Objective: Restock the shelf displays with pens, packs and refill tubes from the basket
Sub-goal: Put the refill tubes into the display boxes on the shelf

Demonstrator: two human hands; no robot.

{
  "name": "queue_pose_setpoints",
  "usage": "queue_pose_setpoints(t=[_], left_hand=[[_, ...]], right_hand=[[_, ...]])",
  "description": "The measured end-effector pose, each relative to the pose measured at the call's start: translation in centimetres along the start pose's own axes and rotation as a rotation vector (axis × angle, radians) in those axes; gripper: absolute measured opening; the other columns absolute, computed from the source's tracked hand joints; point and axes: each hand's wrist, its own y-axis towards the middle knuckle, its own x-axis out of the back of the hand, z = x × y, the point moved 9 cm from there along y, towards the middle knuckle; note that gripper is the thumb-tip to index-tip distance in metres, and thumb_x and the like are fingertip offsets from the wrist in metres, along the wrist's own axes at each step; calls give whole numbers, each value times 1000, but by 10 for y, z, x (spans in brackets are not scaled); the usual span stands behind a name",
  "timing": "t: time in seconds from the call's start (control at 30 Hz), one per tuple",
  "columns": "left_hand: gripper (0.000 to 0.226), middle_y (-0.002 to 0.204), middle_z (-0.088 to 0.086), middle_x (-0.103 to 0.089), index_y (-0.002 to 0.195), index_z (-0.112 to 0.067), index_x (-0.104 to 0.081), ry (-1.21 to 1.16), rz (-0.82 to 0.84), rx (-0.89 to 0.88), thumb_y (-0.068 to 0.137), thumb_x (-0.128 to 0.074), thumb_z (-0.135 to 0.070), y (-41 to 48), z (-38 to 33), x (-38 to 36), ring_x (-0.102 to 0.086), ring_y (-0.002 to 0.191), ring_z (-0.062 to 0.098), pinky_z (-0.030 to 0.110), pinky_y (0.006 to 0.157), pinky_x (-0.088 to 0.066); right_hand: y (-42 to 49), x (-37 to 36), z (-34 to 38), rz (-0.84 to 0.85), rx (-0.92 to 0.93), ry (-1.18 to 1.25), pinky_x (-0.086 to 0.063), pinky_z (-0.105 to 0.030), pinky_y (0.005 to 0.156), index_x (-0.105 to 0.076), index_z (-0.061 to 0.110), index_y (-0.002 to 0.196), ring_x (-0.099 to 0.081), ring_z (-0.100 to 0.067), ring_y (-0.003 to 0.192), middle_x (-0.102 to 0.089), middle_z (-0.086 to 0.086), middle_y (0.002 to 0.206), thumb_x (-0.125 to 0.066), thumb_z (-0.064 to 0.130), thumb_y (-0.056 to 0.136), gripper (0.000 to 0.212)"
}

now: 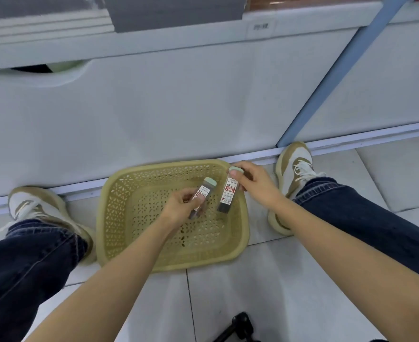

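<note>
A yellow perforated basket (129,213) stands on the tiled floor against the foot of the white shelf unit. Over its middle my left hand (181,206) grips a clear refill tube (203,191) with a pale green cap and a red and white label. Over the basket's far right corner my right hand (255,181) pinches a second, matching refill tube (229,191) near its green cap, so the tube hangs down. The basket's floor shows nothing else in it.
The white shelf base (154,112) with a cut-out handle (45,70) fills the upper view. A blue upright (326,82) runs diagonally at right. My two shoes (38,208) (294,169) flank the basket. A black object (240,327) lies at the bottom edge.
</note>
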Motion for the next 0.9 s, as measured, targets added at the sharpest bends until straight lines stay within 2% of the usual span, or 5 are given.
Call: queue_pose_setpoints(t=[0.2, 0.4, 0.63, 0.8, 0.9], left_hand=[[11, 89, 5, -69, 104, -19, -63, -151, -32, -324, 98, -55, -14, -40, -131, 13, -63, 73, 17, 20, 56, -47], [15, 92, 15, -68, 110, -13, -63, -207, -12, -552, 96, -57, -16, -106, -241, 15, -62, 79, 28, 46, 75, -55], [25, 103, 13, -70, 121, -13, -55, -19, -13, -806, 96, -55, -6, -183, -334, 11, -67, 78, 14, 25, 64, -52], [23, 101, 5, -70, 118, -18, -59, 148, -131, -990, 96, -57, -12, -227, -395, 18, -66, 87, 21, 40, 77, -56], [28, 113, 1, -66, 122, -17, -56, 230, -279, -1069, 94, -60, -18, -244, -430, 30, -63, 88, 2, 21, 78, -55]], right_hand=[[12, 28, 118, -14, 158, 179, -44, -22, 52, -62, -2, 102, -51, -12, 53, -60, -9, 72, -58, 10, 95, 15], [-12, 65, 243, -105, 387, 166, -46, -19, 53, -61, 4, 119, -52, -7, 52, -61, -11, 77, -62, 5, 91, 27], [-57, 90, 350, -103, 561, 35, -51, -22, 63, -62, 10, 117, -58, 0, 66, -67, 1, 86, -56, 21, 97, 23], [-79, 118, 414, -126, 679, -24, -52, -23, 66, -63, 11, 108, -58, -2, 67, -66, 2, 83, -53, 21, 98, 17], [-86, 144, 448, -197, 747, 5, -48, -21, 62, -62, 5, 110, -55, -7, 66, -63, 0, 84, -51, 18, 99, 20]])
